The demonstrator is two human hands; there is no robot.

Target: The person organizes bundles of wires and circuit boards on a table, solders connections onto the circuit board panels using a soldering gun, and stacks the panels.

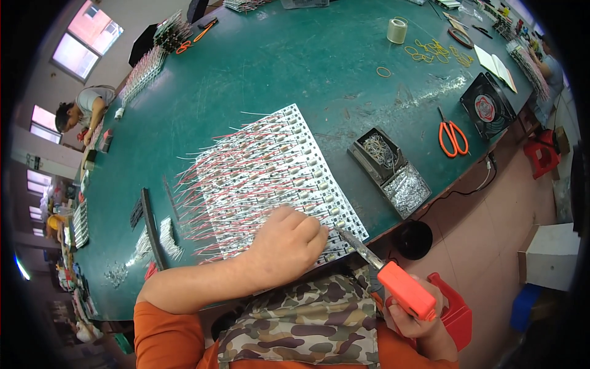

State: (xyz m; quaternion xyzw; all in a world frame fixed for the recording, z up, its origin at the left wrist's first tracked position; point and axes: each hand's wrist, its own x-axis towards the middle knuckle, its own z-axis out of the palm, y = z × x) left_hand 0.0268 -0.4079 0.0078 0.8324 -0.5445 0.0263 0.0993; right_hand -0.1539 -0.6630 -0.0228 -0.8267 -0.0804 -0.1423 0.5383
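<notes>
the left hand is pressing curled fingers onto the white circuit panel at centre frame, while the right hand, at lower right, is gripping an orange-handled soldering iron, seemingly mid-soldering, needing a steady tip next.

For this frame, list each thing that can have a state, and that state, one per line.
Left hand: fingers curled, pressing on the white circuit-board panel with red and white wires.
Right hand: gripping the orange-handled soldering iron, tip at the panel's near edge.
Orange-handled scissors: closed, lying flat.
Black two-compartment tray: open, both compartments filled.
Black square fan: lying flat; spinning cannot be told.
</notes>
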